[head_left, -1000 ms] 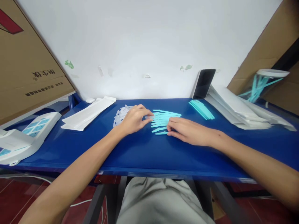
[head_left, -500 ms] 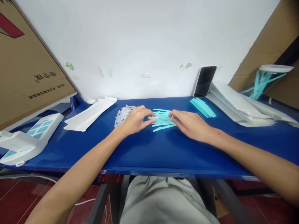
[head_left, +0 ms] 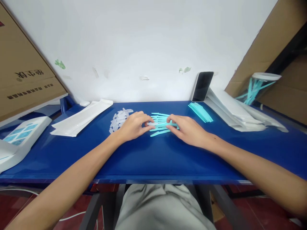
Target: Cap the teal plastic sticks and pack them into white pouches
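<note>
Between thumb and fingers my left hand (head_left: 135, 125) pinches a small translucent cap (head_left: 151, 124). My right hand (head_left: 187, 129) holds a turquoise stick (head_left: 163, 124), whose left end meets the cap. Beneath and around them, several loose turquoise sticks (head_left: 159, 132) lie fanned out on the blue table. To the left of my left hand is a pile of translucent caps (head_left: 118, 118), partly hidden by it. A neat bundle of turquoise sticks (head_left: 200, 112) rests beyond my right hand.
White paper sleeves (head_left: 82, 117) lie at left beside a white device (head_left: 26, 137). A phone (head_left: 202, 86) leans on the wall (head_left: 144, 44). White packets (head_left: 237, 111) and a clear tub of sticks (head_left: 256, 88) are at right. Cardboard stands at both sides.
My right hand has come closer to my left, now with a turquoise stick whose end meets the cap. The whole view has shifted slightly to the right.
</note>
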The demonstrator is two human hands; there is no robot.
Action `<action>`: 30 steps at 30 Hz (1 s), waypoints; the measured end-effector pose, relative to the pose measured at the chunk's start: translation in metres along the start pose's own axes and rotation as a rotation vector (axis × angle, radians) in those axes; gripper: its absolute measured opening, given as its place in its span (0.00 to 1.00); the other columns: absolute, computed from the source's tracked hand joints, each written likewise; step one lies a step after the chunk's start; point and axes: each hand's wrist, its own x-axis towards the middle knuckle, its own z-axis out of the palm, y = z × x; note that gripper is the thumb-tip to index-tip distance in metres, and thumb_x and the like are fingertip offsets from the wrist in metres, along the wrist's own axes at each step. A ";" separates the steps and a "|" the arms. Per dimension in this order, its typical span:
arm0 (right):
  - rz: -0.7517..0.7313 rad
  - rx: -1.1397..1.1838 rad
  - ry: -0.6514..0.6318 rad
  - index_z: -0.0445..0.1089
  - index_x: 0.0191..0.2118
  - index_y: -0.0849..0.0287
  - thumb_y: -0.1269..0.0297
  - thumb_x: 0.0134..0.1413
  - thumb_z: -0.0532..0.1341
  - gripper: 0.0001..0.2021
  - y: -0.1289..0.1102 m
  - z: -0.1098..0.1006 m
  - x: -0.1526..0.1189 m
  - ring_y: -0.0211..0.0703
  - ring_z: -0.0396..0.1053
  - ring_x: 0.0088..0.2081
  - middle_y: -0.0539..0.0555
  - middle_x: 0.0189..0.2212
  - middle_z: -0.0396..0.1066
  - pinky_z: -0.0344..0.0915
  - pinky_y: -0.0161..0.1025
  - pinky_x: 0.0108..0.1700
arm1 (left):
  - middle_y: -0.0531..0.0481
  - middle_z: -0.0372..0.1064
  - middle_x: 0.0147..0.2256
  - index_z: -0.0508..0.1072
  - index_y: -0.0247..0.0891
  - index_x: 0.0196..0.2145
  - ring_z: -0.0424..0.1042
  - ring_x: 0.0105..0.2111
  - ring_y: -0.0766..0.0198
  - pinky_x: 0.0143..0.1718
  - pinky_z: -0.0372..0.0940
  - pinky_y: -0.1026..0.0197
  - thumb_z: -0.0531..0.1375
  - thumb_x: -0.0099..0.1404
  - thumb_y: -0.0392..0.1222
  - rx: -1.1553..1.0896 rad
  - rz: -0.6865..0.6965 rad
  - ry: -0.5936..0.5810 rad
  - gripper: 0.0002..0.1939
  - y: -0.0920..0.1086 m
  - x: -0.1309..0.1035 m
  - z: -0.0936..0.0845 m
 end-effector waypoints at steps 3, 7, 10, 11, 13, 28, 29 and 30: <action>0.010 -0.007 0.007 0.66 0.48 0.55 0.58 0.72 0.53 0.09 0.000 0.000 -0.001 0.45 0.69 0.30 0.54 0.35 0.76 0.56 0.39 0.33 | 0.48 0.76 0.32 0.77 0.38 0.43 0.72 0.34 0.60 0.38 0.64 0.59 0.61 0.75 0.51 -0.013 0.006 -0.004 0.13 0.002 0.000 0.002; -0.002 -0.016 0.021 0.65 0.56 0.56 0.58 0.74 0.51 0.14 -0.001 0.001 -0.002 0.48 0.73 0.34 0.57 0.41 0.78 0.58 0.40 0.35 | 0.49 0.76 0.33 0.77 0.38 0.44 0.73 0.34 0.60 0.39 0.64 0.59 0.60 0.76 0.50 -0.020 0.036 0.020 0.13 0.002 0.000 0.004; 0.010 -0.014 0.026 0.65 0.58 0.56 0.58 0.73 0.51 0.15 -0.002 0.000 -0.002 0.49 0.74 0.36 0.58 0.42 0.79 0.59 0.41 0.36 | 0.48 0.77 0.34 0.77 0.38 0.45 0.74 0.35 0.60 0.41 0.64 0.58 0.59 0.77 0.49 -0.013 0.054 0.024 0.13 0.003 0.001 0.003; 0.023 -0.013 0.027 0.64 0.58 0.56 0.57 0.73 0.51 0.15 -0.002 -0.001 -0.001 0.49 0.74 0.34 0.57 0.40 0.78 0.59 0.40 0.36 | 0.48 0.77 0.35 0.77 0.38 0.45 0.74 0.36 0.60 0.41 0.65 0.58 0.58 0.77 0.49 -0.012 0.054 0.017 0.13 0.004 0.001 0.003; 0.045 -0.008 0.025 0.64 0.57 0.56 0.57 0.73 0.52 0.15 -0.002 -0.002 -0.001 0.48 0.73 0.32 0.54 0.35 0.77 0.57 0.40 0.34 | 0.47 0.78 0.36 0.77 0.38 0.45 0.75 0.37 0.59 0.42 0.65 0.57 0.57 0.78 0.49 -0.015 0.050 -0.001 0.14 0.006 0.001 0.002; 0.032 0.044 0.023 0.66 0.47 0.54 0.58 0.70 0.56 0.08 -0.011 -0.001 -0.004 0.43 0.65 0.27 0.48 0.27 0.70 0.51 0.38 0.31 | 0.48 0.76 0.32 0.75 0.36 0.43 0.72 0.33 0.60 0.38 0.62 0.57 0.57 0.78 0.40 0.121 0.266 0.132 0.08 0.016 0.001 0.012; 0.029 0.063 0.020 0.65 0.46 0.54 0.58 0.70 0.57 0.07 -0.011 0.000 -0.004 0.43 0.65 0.27 0.48 0.27 0.70 0.51 0.38 0.31 | 0.49 0.76 0.31 0.75 0.36 0.43 0.72 0.32 0.61 0.38 0.62 0.57 0.58 0.77 0.39 0.107 0.279 0.144 0.07 0.019 0.002 0.012; 0.023 0.083 0.016 0.65 0.45 0.54 0.58 0.70 0.57 0.07 -0.011 0.001 -0.004 0.43 0.65 0.27 0.48 0.27 0.70 0.51 0.38 0.31 | 0.49 0.76 0.31 0.75 0.36 0.42 0.72 0.32 0.61 0.38 0.62 0.57 0.58 0.77 0.39 0.092 0.284 0.149 0.06 0.021 0.003 0.012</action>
